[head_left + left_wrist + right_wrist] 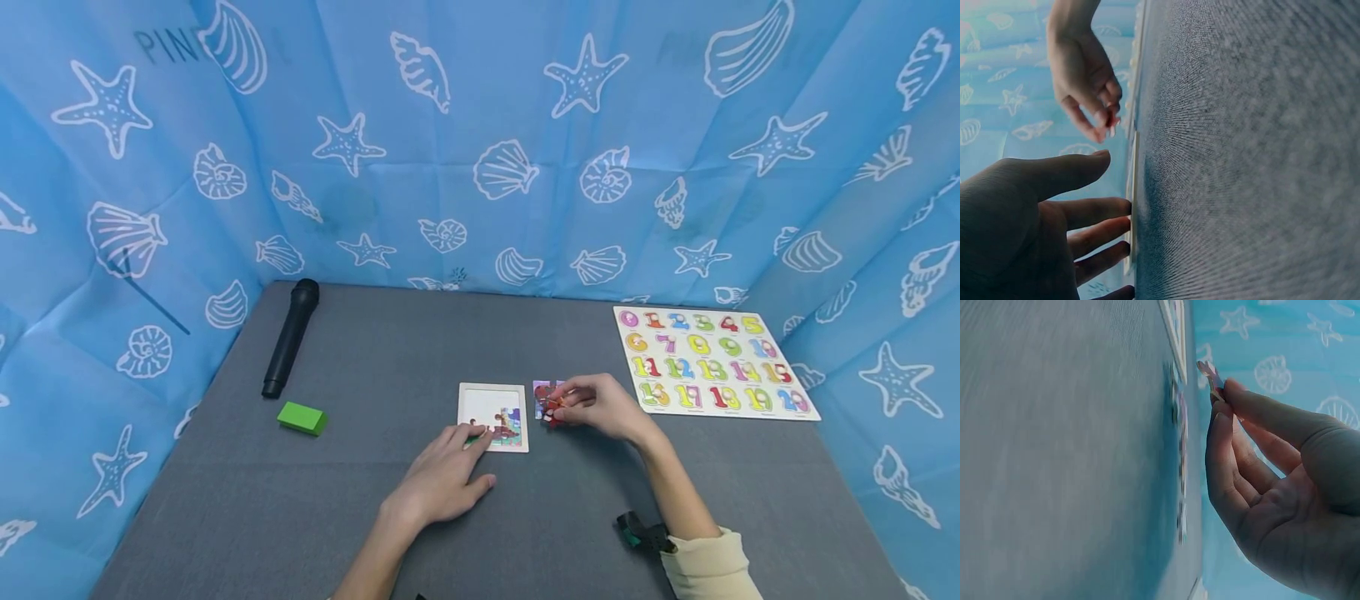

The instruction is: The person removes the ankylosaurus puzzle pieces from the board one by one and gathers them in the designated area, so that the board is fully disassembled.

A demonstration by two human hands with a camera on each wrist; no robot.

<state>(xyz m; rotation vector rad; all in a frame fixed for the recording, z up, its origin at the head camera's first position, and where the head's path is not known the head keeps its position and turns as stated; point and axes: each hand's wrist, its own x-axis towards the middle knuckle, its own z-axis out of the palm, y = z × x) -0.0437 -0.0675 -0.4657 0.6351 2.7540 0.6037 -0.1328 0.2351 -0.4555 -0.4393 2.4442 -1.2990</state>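
Note:
A small jigsaw frame (pixel 491 389) lies mid-table with some picture pieces (pixel 508 427) fitted in its lower right part; the rest of its floor is white. My left hand (pixel 444 475) rests with fairly straight fingers on the frame's lower left edge. My right hand (pixel 603 406) pinches a puzzle piece (pixel 1211 378) between thumb and index finger, raised off the table in the right wrist view. Under that hand, just right of the frame, are loose puzzle pieces (pixel 540 392), partly hidden by the fingers.
A number puzzle board (pixel 716 362) lies at the back right. On the left are a black microphone (pixel 291 337) and a green block (pixel 302 418). A dark strap (pixel 647 533) is by the right wrist. A blue shell-patterned curtain (pixel 480 150) surrounds the grey table (pixel 375 350).

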